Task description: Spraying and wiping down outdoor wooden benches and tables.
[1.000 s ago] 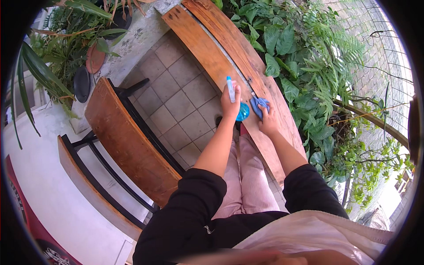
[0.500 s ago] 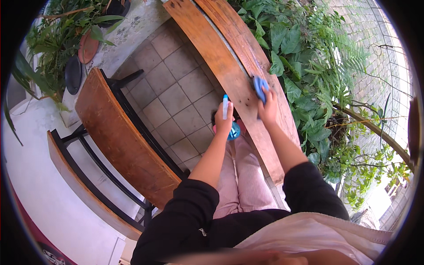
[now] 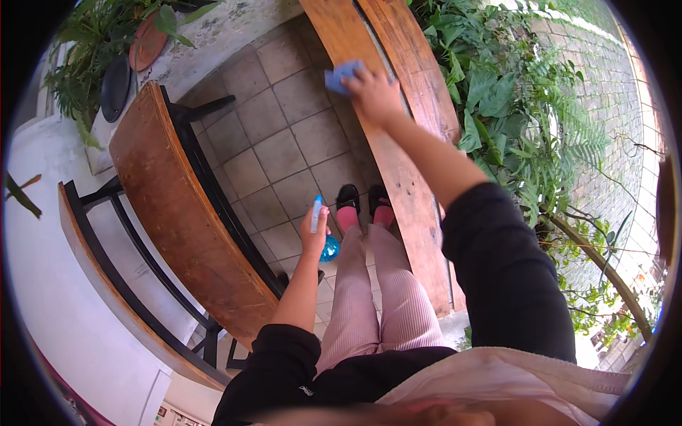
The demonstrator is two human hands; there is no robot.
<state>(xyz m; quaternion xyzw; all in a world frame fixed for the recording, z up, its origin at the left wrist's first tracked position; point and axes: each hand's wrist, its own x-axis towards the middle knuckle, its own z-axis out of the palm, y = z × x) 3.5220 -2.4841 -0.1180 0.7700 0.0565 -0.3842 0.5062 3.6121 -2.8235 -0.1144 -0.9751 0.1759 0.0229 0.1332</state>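
Note:
A spray bottle point(image 3: 329, 249) with clear blue liquid and a white-and-blue spray head is gripped by my left hand point(image 3: 314, 228), held above the tiled floor left of my legs. My right hand point(image 3: 376, 97) reaches far forward with its fingers closed on a blue cloth point(image 3: 344, 77). That cloth lies against the inner edge of a long wooden bench top point(image 3: 398, 177), made of two planks with a dark gap between them. The planks look worn, with dark spots and paler patches.
On the left stand a wooden table point(image 3: 177, 220) with black metal legs and a wooden bench point(image 3: 121, 284). Leafy plants point(image 3: 490, 106) crowd the right side of the planks. Potted plants point(image 3: 92, 71) sit at the far left. My feet stand on square floor tiles point(image 3: 295, 153).
My right hand has moved the cloth forward and left, to the inner edge of the planks. My left hand, still gripping the spray bottle, has shifted left and nearer to me.

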